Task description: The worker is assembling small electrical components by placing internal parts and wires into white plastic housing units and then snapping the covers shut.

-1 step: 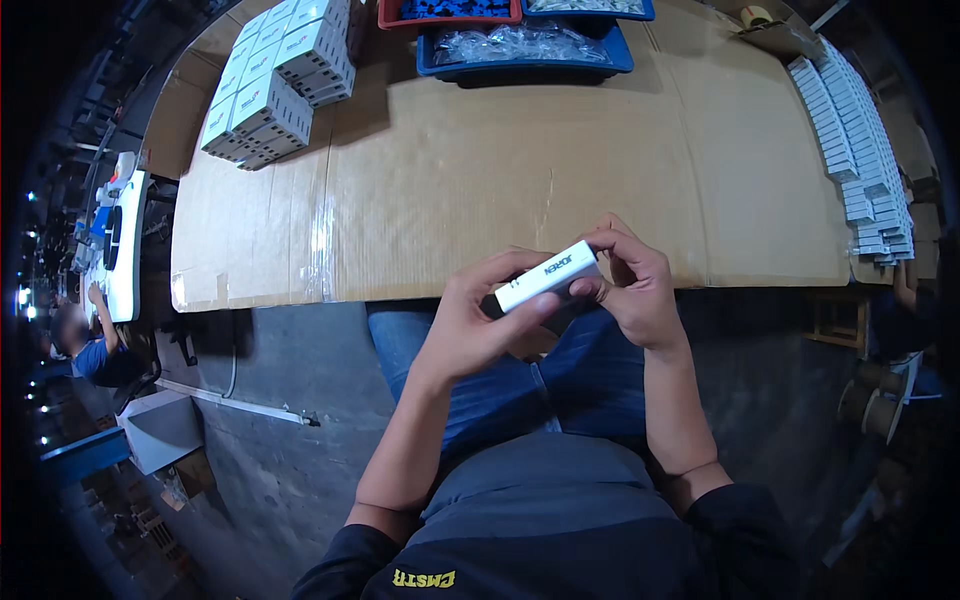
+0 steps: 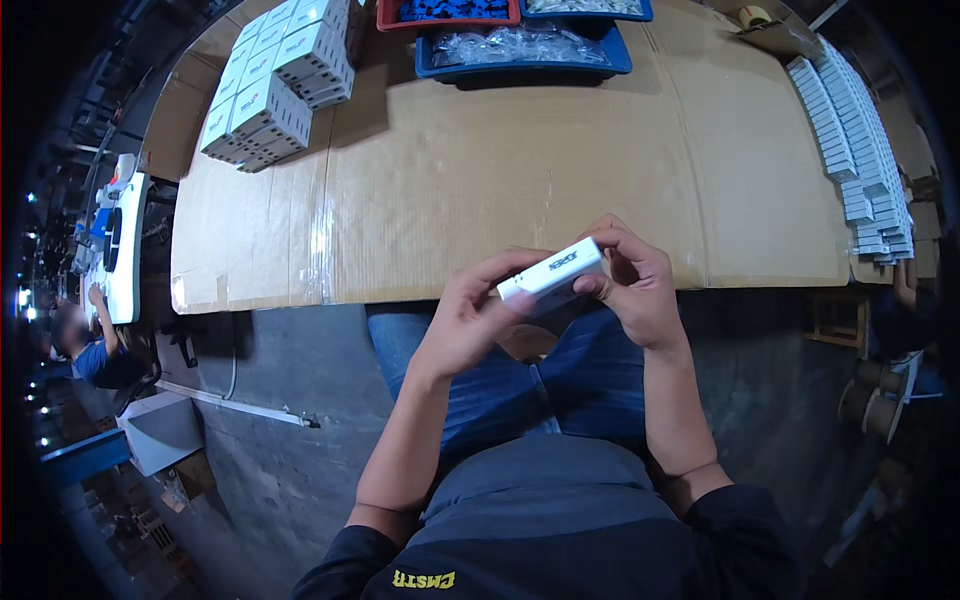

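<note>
Cardboard-covered table before me, grey concrete floor under my knees, dim workshop at my left, small lights glowing there.

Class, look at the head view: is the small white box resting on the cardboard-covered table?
No: the small white box is held between the left hand and right hand, above the person's lap.

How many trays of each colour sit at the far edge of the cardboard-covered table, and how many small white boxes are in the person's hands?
Blue trays: 2, a near one and a far one
Red tray: 1
White box held between left hand and right hand: 1
Total: 4
</note>
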`<state>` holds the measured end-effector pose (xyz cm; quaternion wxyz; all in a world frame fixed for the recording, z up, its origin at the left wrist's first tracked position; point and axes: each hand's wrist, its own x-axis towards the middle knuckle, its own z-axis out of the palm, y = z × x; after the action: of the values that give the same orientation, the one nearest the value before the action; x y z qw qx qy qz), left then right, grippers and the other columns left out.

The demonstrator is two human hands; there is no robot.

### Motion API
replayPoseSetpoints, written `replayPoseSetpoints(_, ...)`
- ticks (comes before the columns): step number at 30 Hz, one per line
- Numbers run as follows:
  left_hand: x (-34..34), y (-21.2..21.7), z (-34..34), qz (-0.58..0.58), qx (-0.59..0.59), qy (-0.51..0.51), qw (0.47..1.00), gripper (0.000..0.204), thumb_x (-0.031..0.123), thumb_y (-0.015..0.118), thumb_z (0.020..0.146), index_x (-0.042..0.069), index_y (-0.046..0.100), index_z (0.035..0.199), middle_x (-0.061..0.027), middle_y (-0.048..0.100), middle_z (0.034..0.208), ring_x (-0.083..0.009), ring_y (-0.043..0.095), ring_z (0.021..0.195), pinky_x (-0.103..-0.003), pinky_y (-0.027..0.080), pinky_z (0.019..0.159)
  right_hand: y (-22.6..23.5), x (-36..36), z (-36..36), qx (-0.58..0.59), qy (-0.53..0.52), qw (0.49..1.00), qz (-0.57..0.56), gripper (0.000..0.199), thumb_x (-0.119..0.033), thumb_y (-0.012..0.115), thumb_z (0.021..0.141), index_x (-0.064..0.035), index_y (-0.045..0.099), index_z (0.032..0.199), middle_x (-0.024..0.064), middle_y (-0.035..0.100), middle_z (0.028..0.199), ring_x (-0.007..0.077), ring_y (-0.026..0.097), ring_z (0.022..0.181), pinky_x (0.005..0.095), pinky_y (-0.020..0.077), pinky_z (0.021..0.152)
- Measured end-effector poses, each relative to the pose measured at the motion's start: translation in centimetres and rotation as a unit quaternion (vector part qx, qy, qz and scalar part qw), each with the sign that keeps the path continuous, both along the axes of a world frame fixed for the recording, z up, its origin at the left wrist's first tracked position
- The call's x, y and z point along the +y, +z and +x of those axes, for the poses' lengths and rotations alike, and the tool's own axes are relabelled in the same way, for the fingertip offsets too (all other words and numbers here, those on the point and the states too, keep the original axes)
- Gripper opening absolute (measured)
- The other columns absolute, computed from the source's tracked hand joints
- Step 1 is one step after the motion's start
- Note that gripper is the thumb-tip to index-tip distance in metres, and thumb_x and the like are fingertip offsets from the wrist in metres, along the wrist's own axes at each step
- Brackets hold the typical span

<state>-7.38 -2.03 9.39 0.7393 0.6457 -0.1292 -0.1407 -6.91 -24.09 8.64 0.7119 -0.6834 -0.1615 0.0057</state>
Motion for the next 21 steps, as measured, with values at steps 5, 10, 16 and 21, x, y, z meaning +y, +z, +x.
replayPoseSetpoints(5, -0.3, -2.3, -0.2, -0.109, 0.323, -0.100, 0.935, 0.057, 0.046, 0.043, 0.111, 0.001, 0.058, 0.141, -0.0131, 0.069, 0.126, -0.0258, 0.071, 0.109, -0.041, 0.054, 0.100, -0.7, -0.9, 0.4, 0.034, 0.054, 0.985, 0.162, 0.039, 0.001, 0.083, 0.082, -0.0026, 0.074, 0.119, 0.0080, 0.070, 0.118, 0.0180, 0.062, 0.113, 0.0317, 0.0473, 0.102)
replayPoseSetpoints(10, -3.7, -2.7, -0.3, -0.295, 0.358, 0.033, 0.886, 0.039, 0.023, 0.067, 0.104, -0.001, 0.058, 0.133, -0.0150, 0.072, 0.110, -0.0210, 0.073, 0.089, -0.034, 0.061, 0.080, -0.2, -1.3, 1.0, 0.051, -0.055, 0.989, 0.125, 0.046, 0.002, 0.073, 0.093, -0.0015, 0.064, 0.138, 0.0111, 0.065, 0.135, 0.0205, 0.060, 0.126, 0.0353, 0.0475, 0.108)
replayPoseSetpoints(16, -6.4, -3.2, 0.9, -0.094, 0.152, 0.144, 0.973, 0.036, 0.006, 0.072, 0.098, 0.000, 0.052, 0.128, -0.0145, 0.066, 0.124, -0.0170, 0.071, 0.098, -0.027, 0.059, 0.078, -1.8, -2.7, 0.3, 0.169, -0.091, 0.981, 0.020, 0.075, -0.020, 0.080, 0.095, 0.0011, 0.041, 0.156, 0.0144, 0.057, 0.144, 0.0225, 0.057, 0.133, 0.0394, 0.0507, 0.105)
replayPoseSetpoints(21, -9.0, -3.6, -0.1, 0.031, 0.084, 0.146, 0.985, 0.043, 0.003, 0.075, 0.096, 0.003, 0.048, 0.130, -0.0129, 0.065, 0.116, -0.0142, 0.068, 0.099, -0.028, 0.057, 0.077, -1.6, -2.2, -0.6, 0.105, -0.128, 0.982, -0.092, 0.108, -0.027, 0.095, 0.075, 0.0016, 0.033, 0.158, 0.0156, 0.058, 0.141, 0.0288, 0.054, 0.138, 0.0484, 0.0468, 0.111)
